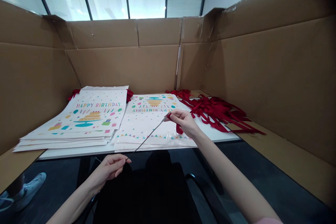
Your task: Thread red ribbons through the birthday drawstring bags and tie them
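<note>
My left hand (111, 168), over the table's front edge, pinches the lower end of a thin dark cord (145, 140). The cord runs straight and taut up to my right hand (184, 120). There my fingers are closed on a red ribbon (179, 128), which hangs a short way below them; a small pale piece shows at the fingertips where cord and ribbon meet. Beneath the hands is a stack of white "Happy Birthday" printed sheets or bags (140, 126), turned upside down to me.
A second, upright stack of printed sheets or bags (89, 119) lies at left, with red ribbon showing behind it. Loose red ribbons (217, 110) pile up at right. Cardboard walls (123, 66) enclose the table (68, 152). Someone's shoe (33, 189) is at lower left.
</note>
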`<state>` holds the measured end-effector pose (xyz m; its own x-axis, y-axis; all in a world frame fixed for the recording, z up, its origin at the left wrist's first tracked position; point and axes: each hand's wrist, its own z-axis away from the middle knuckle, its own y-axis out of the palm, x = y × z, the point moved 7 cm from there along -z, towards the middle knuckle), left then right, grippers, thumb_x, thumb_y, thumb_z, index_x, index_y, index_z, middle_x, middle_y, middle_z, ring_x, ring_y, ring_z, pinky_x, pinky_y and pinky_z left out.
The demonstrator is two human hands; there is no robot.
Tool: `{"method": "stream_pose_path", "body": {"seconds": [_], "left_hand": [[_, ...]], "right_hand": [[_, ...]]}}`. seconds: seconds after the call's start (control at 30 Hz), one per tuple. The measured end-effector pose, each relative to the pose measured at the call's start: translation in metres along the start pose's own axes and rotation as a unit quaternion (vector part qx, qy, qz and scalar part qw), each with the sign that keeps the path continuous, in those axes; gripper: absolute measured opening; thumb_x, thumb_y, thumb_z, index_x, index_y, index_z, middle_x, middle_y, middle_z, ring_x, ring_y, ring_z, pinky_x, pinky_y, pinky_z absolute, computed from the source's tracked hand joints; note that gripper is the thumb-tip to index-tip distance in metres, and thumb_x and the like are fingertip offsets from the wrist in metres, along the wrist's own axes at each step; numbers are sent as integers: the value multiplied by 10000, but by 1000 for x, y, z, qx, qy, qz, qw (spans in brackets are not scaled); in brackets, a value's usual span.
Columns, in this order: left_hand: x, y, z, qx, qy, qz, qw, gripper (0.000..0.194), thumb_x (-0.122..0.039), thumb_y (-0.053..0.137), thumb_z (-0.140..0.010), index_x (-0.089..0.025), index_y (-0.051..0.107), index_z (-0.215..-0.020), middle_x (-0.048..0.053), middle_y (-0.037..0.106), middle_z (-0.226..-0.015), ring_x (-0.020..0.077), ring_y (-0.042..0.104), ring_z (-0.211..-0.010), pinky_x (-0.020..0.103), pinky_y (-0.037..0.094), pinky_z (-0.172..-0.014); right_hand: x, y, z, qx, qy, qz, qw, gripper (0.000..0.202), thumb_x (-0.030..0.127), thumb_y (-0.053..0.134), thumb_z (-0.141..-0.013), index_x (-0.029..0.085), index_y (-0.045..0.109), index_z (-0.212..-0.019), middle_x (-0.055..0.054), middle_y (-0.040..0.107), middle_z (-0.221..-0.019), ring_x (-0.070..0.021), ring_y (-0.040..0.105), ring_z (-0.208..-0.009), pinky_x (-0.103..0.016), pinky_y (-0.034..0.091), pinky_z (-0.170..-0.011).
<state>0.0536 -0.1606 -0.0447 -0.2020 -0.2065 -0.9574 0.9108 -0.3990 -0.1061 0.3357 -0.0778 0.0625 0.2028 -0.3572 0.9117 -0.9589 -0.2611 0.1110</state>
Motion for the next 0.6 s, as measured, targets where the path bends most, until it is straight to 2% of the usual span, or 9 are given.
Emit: {"method": "stream_pose_path", "body": {"seconds": [0.2,0.3,0.4,0.47,0.6], "left_hand": [[4,-1,-6,-12,8,-5,1000,507,-572,604,-771,-111,653,-978,-61,388,-481,37,174,-427,222,62,-446],[-2,3,-11,-12,23,-6,1000,494,-561,594,-786,-117,650,-996,-60,397,-494,33,175,-422,217,61,-441],[-17,12,-17,4,43,-5,999,467,-542,585,-801,-125,640,-1004,-60,417,-509,26,166,-409,209,55,-430],[-30,21,-21,11,69,-6,998,439,-524,576,-815,-126,632,-992,-54,445,-530,21,180,-402,198,71,-420],[-60,39,-28,18,143,-27,989,392,-489,561,-833,-128,619,-974,-15,542,-617,35,331,-421,171,215,-418]], "right_hand": [[-3,-1,1,-9,-8,20,1000,268,413,715,-721,164,656,-799,-50,695,-761,-176,668,-786,-319,503,-812],[-5,-9,-3,-45,-18,28,998,273,425,716,-715,168,650,-778,-38,676,-767,-156,648,-778,-309,512,-804],[-2,-19,-8,-84,-27,14,996,301,439,740,-681,171,642,-777,-35,662,-847,-148,632,-821,-308,515,-837],[4,-23,-13,-88,-26,-4,996,313,445,744,-676,172,624,-771,-34,658,-879,-147,634,-835,-309,517,-848],[21,-26,-24,-84,1,-41,996,300,417,733,-709,178,563,-769,-20,661,-837,-138,655,-761,-313,542,-799]]}}
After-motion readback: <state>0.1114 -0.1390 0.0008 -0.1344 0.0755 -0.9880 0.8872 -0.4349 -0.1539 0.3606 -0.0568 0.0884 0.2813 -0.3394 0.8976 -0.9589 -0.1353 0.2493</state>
